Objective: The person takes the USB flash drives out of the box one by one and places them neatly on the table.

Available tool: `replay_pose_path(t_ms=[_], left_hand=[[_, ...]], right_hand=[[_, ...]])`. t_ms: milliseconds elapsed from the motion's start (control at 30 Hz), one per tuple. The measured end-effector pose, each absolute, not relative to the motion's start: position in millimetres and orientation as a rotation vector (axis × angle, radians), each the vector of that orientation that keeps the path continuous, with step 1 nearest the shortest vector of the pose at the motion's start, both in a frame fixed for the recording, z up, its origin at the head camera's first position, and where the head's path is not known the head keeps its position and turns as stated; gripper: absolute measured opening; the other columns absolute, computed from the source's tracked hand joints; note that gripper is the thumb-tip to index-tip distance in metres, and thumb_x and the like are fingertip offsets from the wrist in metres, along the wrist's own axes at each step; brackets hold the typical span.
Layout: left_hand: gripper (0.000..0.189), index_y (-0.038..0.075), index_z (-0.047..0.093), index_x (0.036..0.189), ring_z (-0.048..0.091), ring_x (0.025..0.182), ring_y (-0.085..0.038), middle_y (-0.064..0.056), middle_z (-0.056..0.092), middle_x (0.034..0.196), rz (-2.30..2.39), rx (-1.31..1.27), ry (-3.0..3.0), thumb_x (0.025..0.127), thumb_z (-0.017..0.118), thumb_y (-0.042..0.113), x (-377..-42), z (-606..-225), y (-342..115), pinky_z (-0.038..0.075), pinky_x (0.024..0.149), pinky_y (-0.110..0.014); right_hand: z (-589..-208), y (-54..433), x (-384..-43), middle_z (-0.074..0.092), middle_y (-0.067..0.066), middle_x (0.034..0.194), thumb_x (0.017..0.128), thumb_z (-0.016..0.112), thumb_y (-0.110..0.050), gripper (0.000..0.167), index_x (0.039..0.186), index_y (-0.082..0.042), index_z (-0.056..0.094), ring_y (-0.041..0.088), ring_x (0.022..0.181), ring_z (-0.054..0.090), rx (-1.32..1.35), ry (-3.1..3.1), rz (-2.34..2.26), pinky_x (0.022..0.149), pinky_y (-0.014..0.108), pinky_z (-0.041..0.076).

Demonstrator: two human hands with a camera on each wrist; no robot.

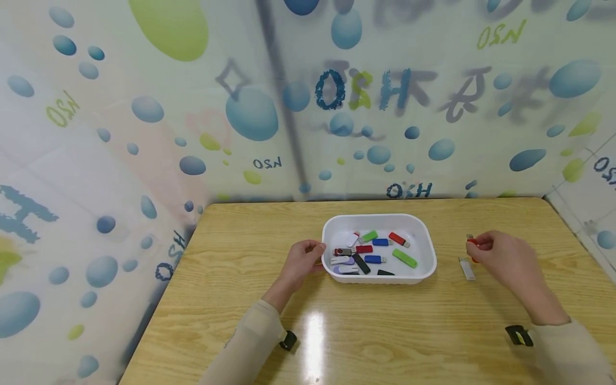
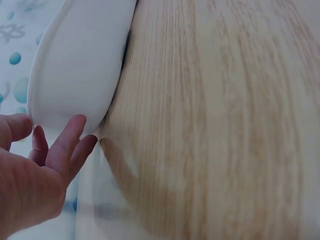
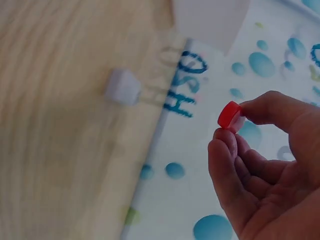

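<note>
A white plastic tray (image 1: 425, 270) holds several USB flash drives, among them a green flash drive (image 1: 405, 258), a blue flash drive (image 1: 375, 259) and a black flash drive (image 1: 361, 263). My left hand (image 1: 300, 262) grips the tray's left end, thumb at the rim and fingers against the outer wall (image 2: 80, 65). To the right of the tray, my right hand (image 1: 510, 262) pinches a red flash drive (image 3: 230, 115) between thumb and fingertips, above the table. Just below it on the table lies a white flash drive (image 1: 467, 269), blurred in the right wrist view.
The wooden table (image 1: 385, 331) ends at a patterned curtain (image 1: 298, 149) behind and at the left. Also in the tray are a red flash drive (image 1: 398, 238) and a second blue one near it. A bright reflection lies on the table's front part.
</note>
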State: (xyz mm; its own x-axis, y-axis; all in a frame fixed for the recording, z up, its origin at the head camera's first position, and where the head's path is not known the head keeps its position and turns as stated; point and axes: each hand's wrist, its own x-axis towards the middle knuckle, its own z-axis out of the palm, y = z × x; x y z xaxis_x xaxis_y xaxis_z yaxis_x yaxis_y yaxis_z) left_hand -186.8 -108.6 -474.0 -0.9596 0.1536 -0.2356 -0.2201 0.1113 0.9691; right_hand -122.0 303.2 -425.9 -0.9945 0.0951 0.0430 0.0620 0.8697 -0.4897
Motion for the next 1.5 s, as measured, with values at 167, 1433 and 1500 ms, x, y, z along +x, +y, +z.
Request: replay_pose_path(t_ms=[167, 1433, 1500], left_hand=[[0.031, -0.014, 0.061, 0.119, 0.064, 0.098, -0.025, -0.021, 0.061, 0.112, 1.922, -0.069, 2.108, 0.107, 0.059, 0.014, -187, -475, -110, 0.065, 0.085, -0.040], [0.031, -0.014, 0.061, 0.119, 0.064, 0.095, -0.022, -0.018, 0.062, 0.109, 1.927, -0.062, 2.102, 0.106, 0.059, 0.014, -187, -474, -108, 0.065, 0.085, -0.042], [0.032, -0.014, 0.061, 0.120, 0.065, 0.095, -0.022, -0.018, 0.062, 0.109, 1.928, -0.064, 2.101, 0.106, 0.059, 0.014, -187, -474, -108, 0.065, 0.085, -0.042]], right_hand=[[-438, 323, -121, 0.067, 0.003, 0.074, 0.098, 0.064, -0.027, 0.035, 0.098, 0.007, 0.070, 0.019, 0.062, 0.051, -0.121, -3.065, 0.750, 0.051, 0.031, 0.040], [-467, 332, -122, 0.045, -0.005, 0.055, 0.099, 0.064, -0.030, 0.043, 0.059, -0.017, 0.059, 0.017, 0.056, 0.038, -0.110, -3.251, 0.679, 0.053, 0.029, 0.024], [-466, 332, -122, 0.047, -0.004, 0.057, 0.099, 0.063, -0.031, 0.041, 0.061, -0.015, 0.061, 0.018, 0.058, 0.040, -0.113, -3.257, 0.685, 0.053, 0.029, 0.026]])
